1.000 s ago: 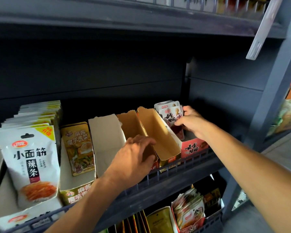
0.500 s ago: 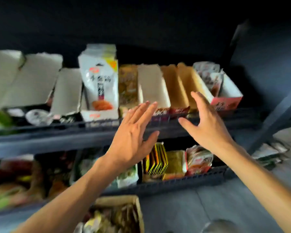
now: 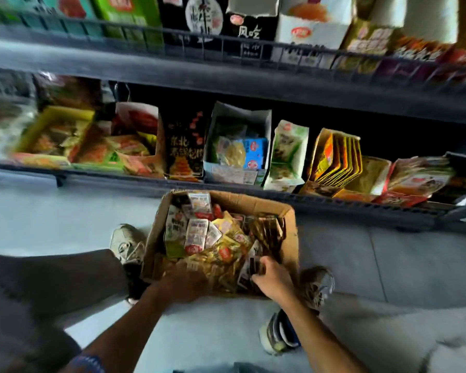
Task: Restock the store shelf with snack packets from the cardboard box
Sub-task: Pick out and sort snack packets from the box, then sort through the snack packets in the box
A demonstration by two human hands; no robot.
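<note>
Head view: one box (image 3: 289, 232) on the floor, heaped with packets (image 3: 197, 234) past counting. Left hand (image 3: 184, 282) blurred, grip unclear, on the near packets. Right hand (image 3: 271, 275) beside it, pinching a dark packet (image 3: 253, 266). Two shelves (image 3: 226, 82) beyond both hands, lined with cartons.

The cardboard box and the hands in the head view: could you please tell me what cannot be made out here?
- Left hand: motion-blurred, so whether it holds a packet cannot be told.
- Right hand: its grip is on a dark packet whose print is too small to read.
- Cardboard box: lower layers hidden under the heaped packets.
- Upper shelf: its goods are cut off by the top edge.
</note>
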